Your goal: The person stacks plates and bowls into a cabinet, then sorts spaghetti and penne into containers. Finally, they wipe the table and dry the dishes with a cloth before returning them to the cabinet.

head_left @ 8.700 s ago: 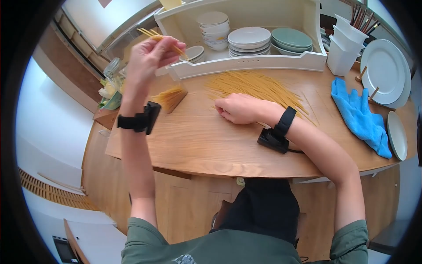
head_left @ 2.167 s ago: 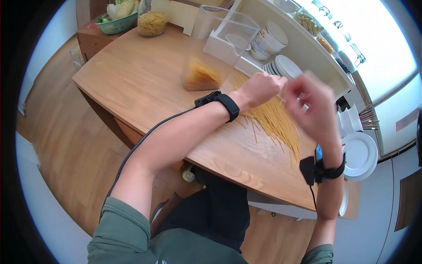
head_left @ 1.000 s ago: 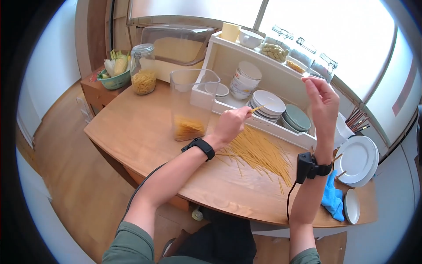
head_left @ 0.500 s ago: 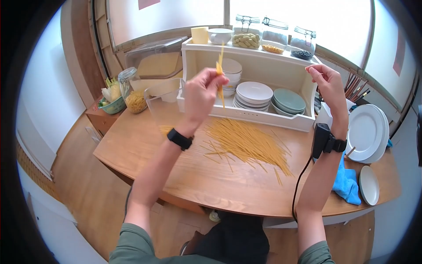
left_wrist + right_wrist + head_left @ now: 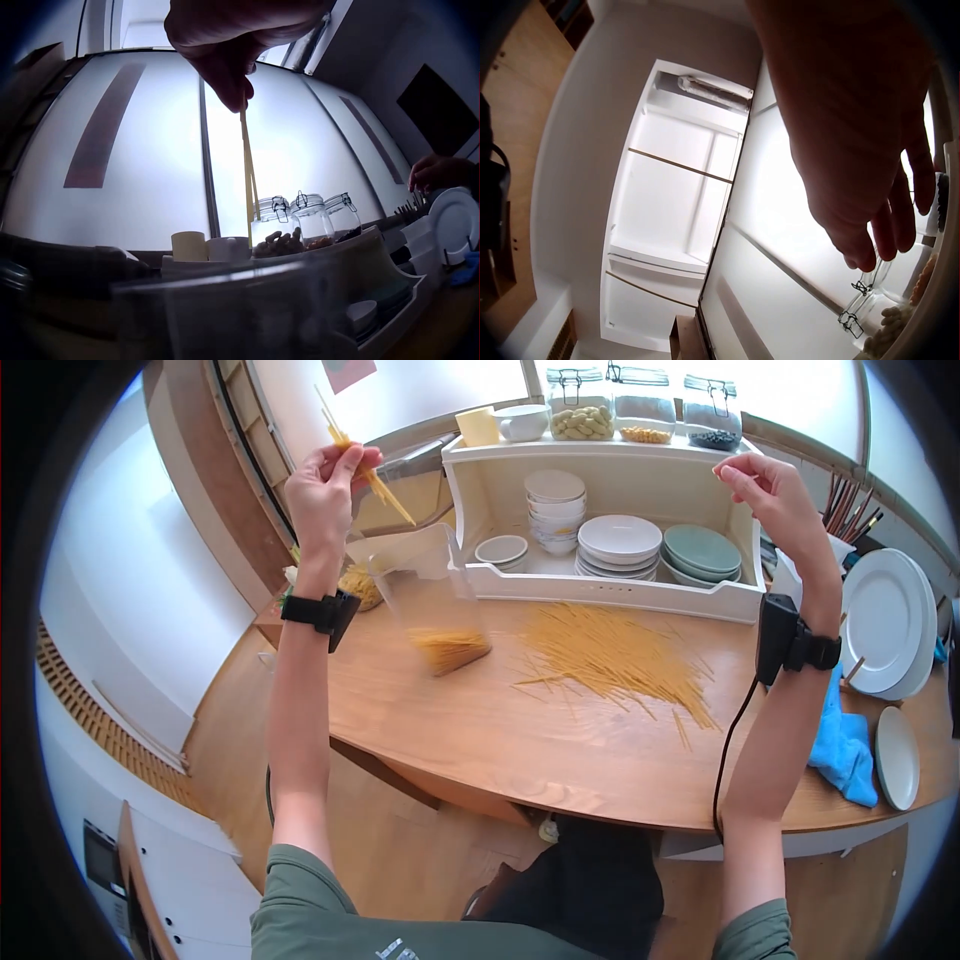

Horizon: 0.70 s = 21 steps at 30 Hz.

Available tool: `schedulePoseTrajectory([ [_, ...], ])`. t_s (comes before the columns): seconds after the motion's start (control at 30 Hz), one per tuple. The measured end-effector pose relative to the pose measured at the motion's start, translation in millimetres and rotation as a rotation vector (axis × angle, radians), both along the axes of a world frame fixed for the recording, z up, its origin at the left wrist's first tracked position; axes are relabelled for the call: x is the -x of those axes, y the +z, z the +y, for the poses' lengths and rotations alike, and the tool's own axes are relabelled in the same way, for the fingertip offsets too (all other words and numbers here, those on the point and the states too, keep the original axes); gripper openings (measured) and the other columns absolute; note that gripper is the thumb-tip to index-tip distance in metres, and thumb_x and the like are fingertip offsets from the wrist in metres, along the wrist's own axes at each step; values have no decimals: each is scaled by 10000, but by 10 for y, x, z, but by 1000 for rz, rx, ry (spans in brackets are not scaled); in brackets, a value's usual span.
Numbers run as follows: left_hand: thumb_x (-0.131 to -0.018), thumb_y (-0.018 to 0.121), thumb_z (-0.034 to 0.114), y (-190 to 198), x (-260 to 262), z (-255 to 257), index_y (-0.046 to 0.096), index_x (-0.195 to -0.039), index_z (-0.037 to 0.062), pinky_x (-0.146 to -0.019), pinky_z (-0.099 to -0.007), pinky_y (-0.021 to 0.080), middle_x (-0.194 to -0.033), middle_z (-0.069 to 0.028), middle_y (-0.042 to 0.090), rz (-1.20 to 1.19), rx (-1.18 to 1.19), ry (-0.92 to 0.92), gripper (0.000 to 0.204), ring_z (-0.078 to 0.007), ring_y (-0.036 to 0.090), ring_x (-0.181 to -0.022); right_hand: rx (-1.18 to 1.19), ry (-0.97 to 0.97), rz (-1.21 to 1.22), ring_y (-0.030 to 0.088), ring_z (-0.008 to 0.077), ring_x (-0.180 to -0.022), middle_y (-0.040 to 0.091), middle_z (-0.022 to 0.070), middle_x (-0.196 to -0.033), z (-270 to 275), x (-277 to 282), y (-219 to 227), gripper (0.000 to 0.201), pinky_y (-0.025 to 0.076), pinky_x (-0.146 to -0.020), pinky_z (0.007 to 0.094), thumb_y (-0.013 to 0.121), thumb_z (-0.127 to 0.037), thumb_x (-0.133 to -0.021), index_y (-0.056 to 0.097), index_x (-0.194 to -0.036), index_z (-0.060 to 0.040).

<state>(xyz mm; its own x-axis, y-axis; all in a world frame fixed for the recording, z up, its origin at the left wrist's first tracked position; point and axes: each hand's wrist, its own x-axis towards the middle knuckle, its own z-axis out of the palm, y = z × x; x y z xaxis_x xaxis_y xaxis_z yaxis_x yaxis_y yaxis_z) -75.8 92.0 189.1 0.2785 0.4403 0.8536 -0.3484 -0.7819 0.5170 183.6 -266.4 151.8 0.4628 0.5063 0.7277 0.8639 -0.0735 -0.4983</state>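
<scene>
My left hand (image 5: 325,490) is raised at the upper left and pinches a few strands of dry spaghetti (image 5: 390,497), which slant down to the right. In the left wrist view the strands (image 5: 248,172) hang from the fingertips. Below and right of that hand stands a tall clear container (image 5: 425,590) with spaghetti (image 5: 450,648) in its bottom. Loose spaghetti (image 5: 610,655) lies spread on the table in front of the shelf. My right hand (image 5: 775,495) is held up beside the shelf's right end, fingers loosely bent, with nothing in it.
The white shelf (image 5: 610,595) holds bowls and plates, with glass jars (image 5: 580,410) on top. At the right stand upright plates (image 5: 885,620), a blue glove (image 5: 845,745) and a leaning dish (image 5: 897,758). A pasta jar (image 5: 360,588) is behind the container.
My left hand has lifted spaghetti strands from near the pile and carried them up and left. My right hand, earlier on the table, then over the pile, is now raised at the right.
</scene>
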Motion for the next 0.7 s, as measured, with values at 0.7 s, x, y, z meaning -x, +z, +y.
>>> schedulePoseTrajectory([
  [0.7, -970, 574, 148, -611, -43, 227, 557, -1056, 5, -820, -297, 566, -989, -136, 707, 470, 127, -103, 168, -186, 687, -929, 155, 61, -63, 541, 62, -689, 599, -3, -809, 0, -77, -33, 237, 445, -617, 200, 585, -227, -959, 657, -1009, -8],
])
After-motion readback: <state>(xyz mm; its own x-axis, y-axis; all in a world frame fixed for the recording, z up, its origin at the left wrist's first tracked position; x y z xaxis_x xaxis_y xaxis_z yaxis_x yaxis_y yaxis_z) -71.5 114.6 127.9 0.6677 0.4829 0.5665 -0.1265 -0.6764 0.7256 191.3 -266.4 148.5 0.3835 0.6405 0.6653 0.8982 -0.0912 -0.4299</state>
